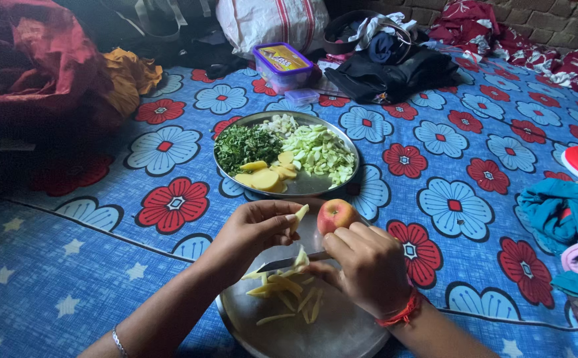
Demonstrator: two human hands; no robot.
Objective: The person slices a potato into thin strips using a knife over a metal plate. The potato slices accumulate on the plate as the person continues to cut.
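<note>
Blue sheet [474, 265] with red flowers; red-yellow apple [335, 215]; purple-lidded box [282, 65].

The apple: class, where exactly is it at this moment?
In the head view, the apple sits centre frame at the far rim of the near steel plate, just beyond the right hand and below the plate of chopped vegetables.

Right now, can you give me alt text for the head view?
Right hand holds a knife over a steel plate of potato strips; left hand holds a slice. An apple and a plate of chopped vegetables lie beyond.
</note>
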